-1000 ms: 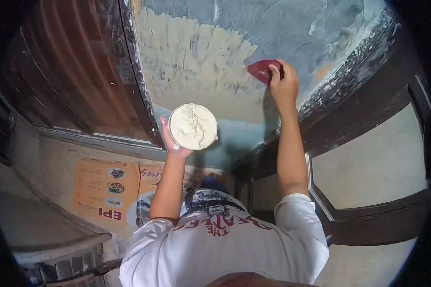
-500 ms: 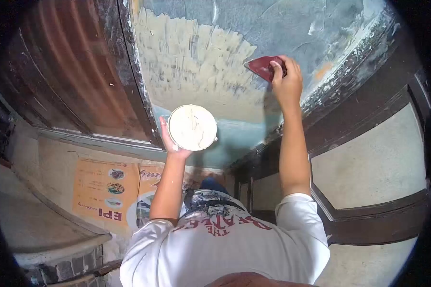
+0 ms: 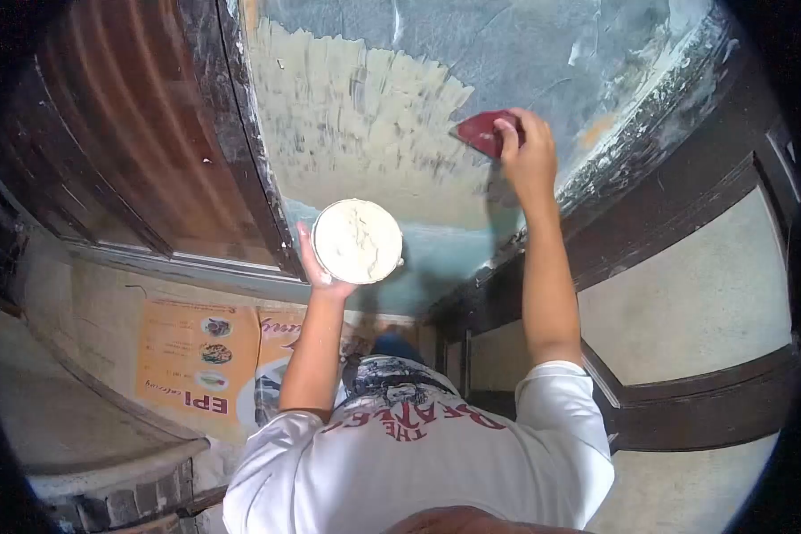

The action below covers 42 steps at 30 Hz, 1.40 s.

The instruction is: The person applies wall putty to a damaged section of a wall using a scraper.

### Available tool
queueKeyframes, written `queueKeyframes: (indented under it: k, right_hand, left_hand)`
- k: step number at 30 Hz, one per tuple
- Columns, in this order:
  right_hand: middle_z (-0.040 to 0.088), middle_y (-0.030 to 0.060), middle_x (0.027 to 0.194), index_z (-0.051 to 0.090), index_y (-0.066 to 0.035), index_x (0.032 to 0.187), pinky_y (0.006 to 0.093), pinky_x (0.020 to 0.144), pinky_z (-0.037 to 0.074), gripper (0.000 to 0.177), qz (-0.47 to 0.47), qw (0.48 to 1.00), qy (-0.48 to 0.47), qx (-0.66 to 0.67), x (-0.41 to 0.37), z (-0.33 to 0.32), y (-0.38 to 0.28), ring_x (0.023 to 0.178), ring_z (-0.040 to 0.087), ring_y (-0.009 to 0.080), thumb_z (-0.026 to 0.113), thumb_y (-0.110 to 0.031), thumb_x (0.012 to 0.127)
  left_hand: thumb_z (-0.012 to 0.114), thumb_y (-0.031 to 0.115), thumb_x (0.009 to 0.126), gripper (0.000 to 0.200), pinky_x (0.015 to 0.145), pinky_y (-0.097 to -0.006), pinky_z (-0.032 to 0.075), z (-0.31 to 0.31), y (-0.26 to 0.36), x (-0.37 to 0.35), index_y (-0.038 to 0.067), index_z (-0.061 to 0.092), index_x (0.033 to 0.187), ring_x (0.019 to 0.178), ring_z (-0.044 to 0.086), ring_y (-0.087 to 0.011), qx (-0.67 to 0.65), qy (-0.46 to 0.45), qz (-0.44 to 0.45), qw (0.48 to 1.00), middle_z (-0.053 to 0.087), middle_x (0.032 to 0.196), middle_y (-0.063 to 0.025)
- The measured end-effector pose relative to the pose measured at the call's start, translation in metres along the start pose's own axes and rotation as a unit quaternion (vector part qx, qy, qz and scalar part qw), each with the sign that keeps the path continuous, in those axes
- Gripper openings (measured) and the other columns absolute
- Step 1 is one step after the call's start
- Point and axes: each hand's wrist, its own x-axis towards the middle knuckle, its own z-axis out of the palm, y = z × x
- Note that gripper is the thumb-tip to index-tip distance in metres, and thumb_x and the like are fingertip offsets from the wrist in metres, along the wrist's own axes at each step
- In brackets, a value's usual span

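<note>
My left hand (image 3: 316, 262) is wrapped round the side of a round tub of cream-white putty (image 3: 358, 242), its open top facing me. In my right hand (image 3: 529, 151) is a dark red putty scraper (image 3: 483, 133), pinched between thumb and fingers. The scraper's edge lies at the right border of a beige putty coat (image 3: 356, 116) on the wall. Bare grey-blue wall (image 3: 525, 53) shows above and to the right of that coat. Below it runs a pale teal strip of wall (image 3: 445, 245).
A dark brown wooden door or panel (image 3: 142, 133) stands at the left. Dark-framed pale panels (image 3: 685, 303) run along the right. An orange printed banner (image 3: 196, 356) lies on the floor at lower left, near a curved ledge (image 3: 89, 445).
My right hand and the scraper have shifted slightly down and left along the putty edge. My left hand still holds the tub in nearly the same place.
</note>
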Motion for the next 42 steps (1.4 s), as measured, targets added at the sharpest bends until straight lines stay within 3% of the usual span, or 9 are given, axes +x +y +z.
queueKeyframes:
  k: [3,12,16,19,21,24,25,35,42]
  right_hand:
    - [0.07,0.0096,0.107,0.07,-0.01,0.109,0.0459,0.087,0.051,0.02,0.014,0.998,-0.049,-0.021,-0.007,0.004,-0.004,0.104,0.061,0.035,0.066,-0.024,0.095]
    - [0.071,0.0149,0.102,0.07,-0.003,0.104,0.0421,0.089,0.05,0.016,0.049,0.993,-0.018,0.106,0.016,-0.021,-0.021,0.099,0.062,0.036,0.069,-0.013,0.091]
    - [0.067,0.0123,0.101,0.067,-0.003,0.103,0.0425,0.088,0.05,0.027,-0.244,0.947,-0.123,0.166,-0.016,-0.016,-0.046,0.099,0.06,0.0345,0.069,0.003,0.077]
    - [0.065,0.0081,0.105,0.066,-0.007,0.105,0.0407,0.088,0.05,0.035,-0.301,0.916,-0.209,0.161,-0.042,-0.014,-0.065,0.099,0.058,0.032,0.07,0.003,0.071]
    - [0.064,0.007,0.106,0.066,-0.007,0.105,0.0407,0.089,0.05,0.035,-0.311,0.913,-0.213,0.155,-0.052,-0.008,-0.068,0.1,0.058,0.0314,0.07,0.002,0.071]
    - [0.063,0.0047,0.109,0.066,-0.009,0.107,0.0413,0.092,0.049,0.036,-0.318,0.909,-0.236,0.133,-0.059,-0.008,-0.071,0.105,0.057,0.03,0.069,0.0,0.072]
    - [0.063,0.0045,0.109,0.066,-0.009,0.107,0.0417,0.093,0.049,0.036,-0.325,0.907,-0.229,0.138,-0.061,-0.004,-0.07,0.106,0.057,0.0298,0.069,0.001,0.072]
    - [0.065,0.0042,0.108,0.068,-0.009,0.103,0.0412,0.09,0.051,0.035,-0.314,0.921,-0.167,0.16,-0.068,0.005,-0.074,0.104,0.059,0.0292,0.068,0.003,0.07]
    - [0.066,0.0064,0.105,0.068,-0.007,0.099,0.0397,0.085,0.053,0.031,-0.296,0.93,-0.127,0.178,-0.067,0.005,-0.078,0.099,0.06,0.0308,0.073,0.004,0.07]
  left_hand:
    - [0.044,0.082,0.089,0.099,0.109,-0.0608,0.044,0.011,0.001,-0.007,0.001,0.05,0.145,0.13,0.056,-0.0408,-0.031,-0.003,-0.01,0.999,0.057,0.145,-0.0189]
    - [0.041,0.082,0.09,0.099,0.111,-0.0599,0.043,0.017,-0.001,-0.009,0.001,0.049,0.147,0.132,0.054,-0.0409,-0.001,0.007,0.014,1.0,0.055,0.147,-0.0196]
    - [0.041,0.082,0.09,0.1,0.11,-0.0674,0.039,0.028,-0.002,-0.011,0.002,0.045,0.15,0.135,0.05,-0.044,-0.025,-0.001,-0.007,1.0,0.049,0.152,-0.0213]
    - [0.041,0.081,0.091,0.099,0.108,-0.0717,0.037,0.036,-0.003,-0.013,0.002,0.042,0.152,0.136,0.048,-0.046,-0.036,-0.023,-0.017,0.999,0.046,0.154,-0.0218]
    - [0.041,0.08,0.091,0.1,0.109,-0.0695,0.038,0.046,-0.003,-0.018,0.002,0.041,0.152,0.135,0.049,-0.0463,-0.06,-0.103,-0.03,0.992,0.047,0.153,-0.022]
    - [0.04,0.083,0.089,0.102,0.114,-0.0594,0.039,0.049,-0.003,-0.017,0.002,0.044,0.151,0.137,0.049,-0.0414,-0.001,-0.001,0.009,1.0,0.048,0.152,-0.0205]
    - [0.04,0.081,0.091,0.099,0.113,-0.0564,0.041,0.049,-0.002,-0.018,0.001,0.045,0.149,0.134,0.051,-0.0402,-0.007,-0.029,0.005,1.0,0.051,0.149,-0.0204]
    - [0.038,0.077,0.095,0.097,0.11,-0.0573,0.044,0.053,-0.002,-0.021,-0.003,0.044,0.148,0.128,0.056,-0.0412,0.004,-0.057,0.026,0.998,0.052,0.147,-0.0239]
    - [0.036,0.073,0.098,0.089,0.111,-0.05,0.045,0.058,-0.01,-0.023,-0.001,0.05,0.145,0.128,0.058,-0.0361,0.0,-0.064,0.024,0.998,0.058,0.142,-0.0204]
